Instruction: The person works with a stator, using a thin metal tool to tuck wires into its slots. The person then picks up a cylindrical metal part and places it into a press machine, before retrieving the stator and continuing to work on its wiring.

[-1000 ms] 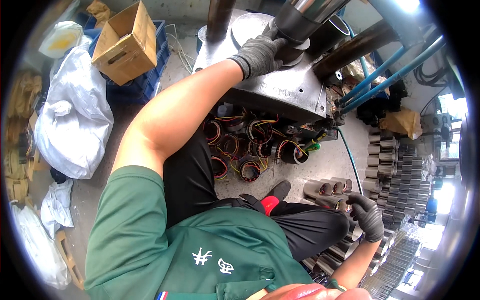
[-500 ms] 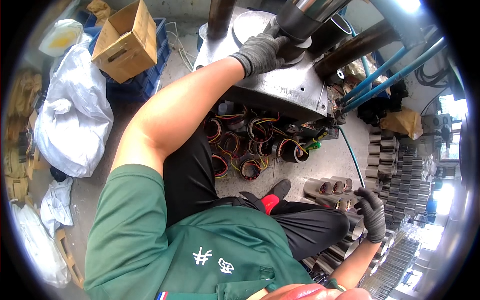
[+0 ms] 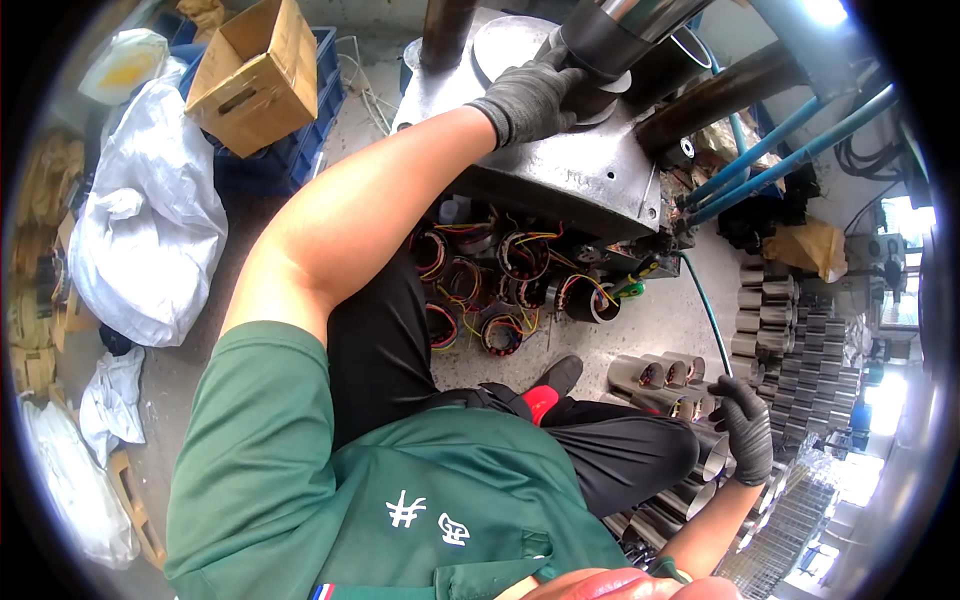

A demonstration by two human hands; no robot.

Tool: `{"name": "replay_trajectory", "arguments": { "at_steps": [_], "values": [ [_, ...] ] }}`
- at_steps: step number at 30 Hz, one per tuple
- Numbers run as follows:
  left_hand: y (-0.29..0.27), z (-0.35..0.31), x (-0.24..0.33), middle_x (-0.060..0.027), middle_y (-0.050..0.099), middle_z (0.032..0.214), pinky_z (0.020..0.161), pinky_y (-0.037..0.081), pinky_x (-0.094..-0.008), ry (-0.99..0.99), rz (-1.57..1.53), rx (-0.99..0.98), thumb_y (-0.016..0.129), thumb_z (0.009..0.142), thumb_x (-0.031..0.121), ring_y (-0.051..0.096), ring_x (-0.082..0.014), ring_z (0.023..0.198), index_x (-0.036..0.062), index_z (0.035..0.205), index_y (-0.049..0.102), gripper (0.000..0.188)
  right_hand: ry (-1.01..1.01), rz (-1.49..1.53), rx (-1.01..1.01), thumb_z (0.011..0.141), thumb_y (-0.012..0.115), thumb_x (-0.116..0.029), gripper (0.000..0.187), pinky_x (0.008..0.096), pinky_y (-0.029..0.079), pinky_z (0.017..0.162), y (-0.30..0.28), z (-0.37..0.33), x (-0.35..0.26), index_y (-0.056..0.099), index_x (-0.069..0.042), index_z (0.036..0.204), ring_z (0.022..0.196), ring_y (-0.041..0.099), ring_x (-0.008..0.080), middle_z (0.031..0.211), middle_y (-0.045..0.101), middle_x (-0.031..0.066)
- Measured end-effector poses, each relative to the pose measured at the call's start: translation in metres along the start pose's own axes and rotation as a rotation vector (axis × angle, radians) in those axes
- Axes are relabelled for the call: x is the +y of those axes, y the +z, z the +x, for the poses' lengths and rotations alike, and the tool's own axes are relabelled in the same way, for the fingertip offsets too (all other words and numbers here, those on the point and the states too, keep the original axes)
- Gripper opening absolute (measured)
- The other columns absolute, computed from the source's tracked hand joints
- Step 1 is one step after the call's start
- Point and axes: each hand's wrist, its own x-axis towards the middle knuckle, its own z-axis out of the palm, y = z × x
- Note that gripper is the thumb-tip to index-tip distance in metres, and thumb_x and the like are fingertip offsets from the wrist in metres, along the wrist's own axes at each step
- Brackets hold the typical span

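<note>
My left hand, in a dark grey glove, is at the press, its fingers bent round the near-left side of a dark metal cylinder. That cylinder stands under the thick press ram, above the steel press table. Some of my left fingertips are hidden behind it. Off to the right, my right hand, also gloved, hangs over metal sleeves. Its fingers are loosely bent and apart, and nothing shows in them. A thin green hose runs down to just beyond its fingertips.
Below the press table lie several wound stators with coloured wires. Rows of metal sleeves stand at the right. Blue pipes and dark columns flank the press. A cardboard box and white sacks sit at the left.
Both hands keep nearly the same places and poses. The whole view has shifted very slightly; no object has visibly been moved or let go.
</note>
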Motion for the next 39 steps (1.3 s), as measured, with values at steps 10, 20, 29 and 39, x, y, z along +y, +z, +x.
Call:
{"name": "replay_trajectory", "arguments": {
  "at_steps": [10, 20, 29, 39],
  "values": [
    [0.004, 0.001, -0.003, -0.0185, 0.03, 0.165, 0.111, 0.047, -0.0497, 0.03, 0.011, 0.011, 0.075, 0.087, 0.035, 0.053, -0.0371, 0.136, 0.0218, 0.151, 0.05, 0.07, 0.022, -0.037, 0.045, 0.1, 0.059, -0.017, 0.034, 0.0253, 0.053, 0.065, -0.011, 0.004, -0.014, 0.065, -0.006, 0.132, 0.079, 0.067, 0.0122, 0.117, 0.073, 0.0057],
    [0.004, 0.0, -0.006, -0.0197, 0.036, 0.161, 0.11, 0.048, -0.0496, 0.034, -0.019, 0.009, 0.075, 0.086, 0.035, 0.058, -0.0387, 0.13, 0.0208, 0.151, 0.051, 0.071, -0.466, 0.035, 0.608, 0.105, 0.057, -0.011, 0.023, 0.0296, 0.056, 0.086, -0.038, 0.046, -0.017, 0.067, -0.001, 0.123, 0.095, 0.066, 0.0155, 0.11, 0.07, 0.008],
    [-0.004, 0.001, 0.0, -0.0122, 0.04, 0.161, 0.114, 0.047, -0.0423, -0.061, -0.277, -0.095, 0.077, 0.085, 0.023, 0.055, -0.0349, 0.135, 0.0147, 0.149, 0.051, 0.07, -0.937, -1.227, 1.094, 0.102, 0.056, -0.006, 0.019, 0.0342, 0.055, 0.095, -0.179, 0.163, -0.071, 0.067, -0.004, 0.117, 0.11, 0.069, 0.0291, 0.125, 0.069, 0.0143],
    [-0.01, -0.038, -0.054, -0.0199, 0.064, 0.129, 0.101, 0.052, -0.0415, -0.048, -0.099, 0.002, 0.077, 0.089, 0.03, 0.066, -0.035, 0.115, 0.0058, 0.131, 0.065, 0.05, -0.702, -0.761, 0.957, 0.103, 0.055, -0.012, 0.03, 0.0325, 0.054, 0.089, -0.184, 0.201, -0.077, 0.065, -0.011, 0.132, 0.098, 0.067, 0.0211, 0.118, 0.068, 0.0078]
  ]
}}
